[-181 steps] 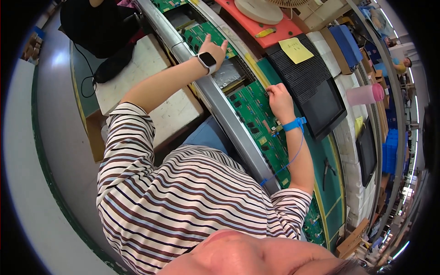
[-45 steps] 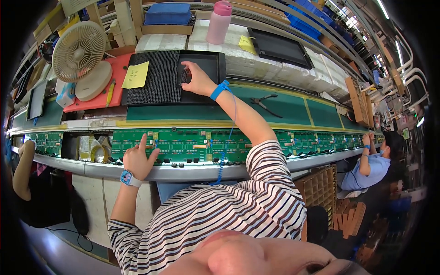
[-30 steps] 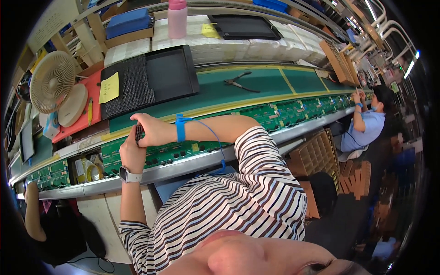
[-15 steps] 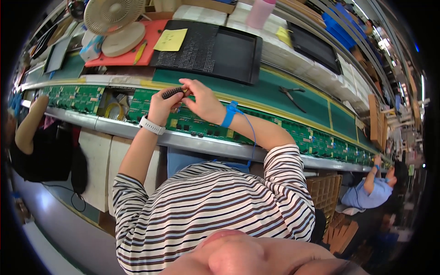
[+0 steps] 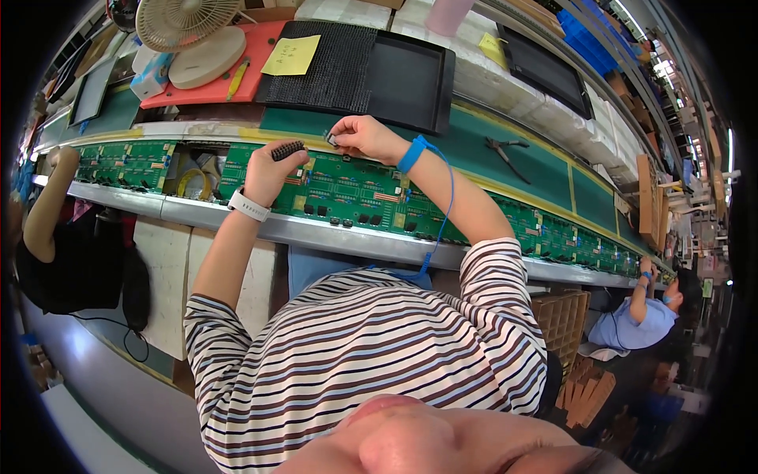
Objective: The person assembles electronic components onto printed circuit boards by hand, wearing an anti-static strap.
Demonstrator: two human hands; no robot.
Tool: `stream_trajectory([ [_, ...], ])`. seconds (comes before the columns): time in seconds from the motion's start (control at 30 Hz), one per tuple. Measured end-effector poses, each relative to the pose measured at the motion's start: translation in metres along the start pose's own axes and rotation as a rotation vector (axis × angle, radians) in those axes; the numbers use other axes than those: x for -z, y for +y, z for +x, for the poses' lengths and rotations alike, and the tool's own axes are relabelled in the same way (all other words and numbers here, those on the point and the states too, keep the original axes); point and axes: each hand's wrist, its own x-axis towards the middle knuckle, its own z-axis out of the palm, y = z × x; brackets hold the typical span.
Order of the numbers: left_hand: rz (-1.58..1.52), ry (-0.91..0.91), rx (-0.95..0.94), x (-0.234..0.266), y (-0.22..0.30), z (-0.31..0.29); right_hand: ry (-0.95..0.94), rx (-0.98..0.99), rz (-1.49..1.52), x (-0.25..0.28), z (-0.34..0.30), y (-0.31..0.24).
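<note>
My left hand (image 5: pixel 269 172) is closed around a short dark strip of ribbed black parts (image 5: pixel 287 150), which look like connectors. A little to its right, my right hand (image 5: pixel 368 140) pinches a small light-coloured component (image 5: pixel 330 138) between thumb and fingertips; its exact kind is too small to tell. Both hands hover over the far edge of a green circuit board (image 5: pixel 339 192), populated with black, blue and orange parts. A blue strap (image 5: pixel 411 155) with a coiled cord circles my right wrist, and a white watch (image 5: pixel 249 205) is on my left.
Beyond the boards lie a black tray (image 5: pixel 410 83) partly filled with small black parts, a red mat (image 5: pixel 257 59) with a fan (image 5: pixel 189 31), and pliers (image 5: pixel 508 156). A tape roll (image 5: pixel 194 185) sits in a gap between boards. Other people work at both ends.
My hands have drawn apart. The right moved up and away from the black strip with a small component in its fingertips; the left shifted slightly left, still holding the strip.
</note>
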Motion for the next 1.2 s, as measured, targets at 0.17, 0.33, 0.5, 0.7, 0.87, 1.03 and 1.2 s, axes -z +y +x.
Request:
stream_trajectory([
  [0.17, 0.067, -0.011, -0.028, 0.003, -0.006, 0.005, -0.005, 0.295, -0.879, 0.002, 0.006, 0.008],
  [0.33, 0.055, -0.010, -0.015, 0.000, 0.001, 0.000, 0.081, 0.390, -1.107, -0.012, 0.003, 0.017],
  [0.5, 0.030, -0.041, 0.042, 0.002, 0.002, -0.002, 0.088, 0.425, -1.151, -0.017, -0.002, 0.017],
  [0.7, 0.002, -0.053, 0.023, -0.010, 0.008, 0.003, 0.197, 0.527, -1.300, -0.014, -0.005, 0.025],
  [0.87, 0.020, -0.067, 0.087, -0.014, -0.003, 0.004, 0.104, 0.579, -1.129, -0.013, -0.011, 0.031],
  [1.03, 0.102, -0.178, 0.058, -0.022, -0.007, 0.000, 0.247, 0.602, -0.907, -0.023, -0.048, 0.009],
  [1.2, 0.011, -0.312, 0.072, -0.053, -0.001, -0.038, 0.237, 0.644, -0.747, -0.037, -0.106, 0.015],
])
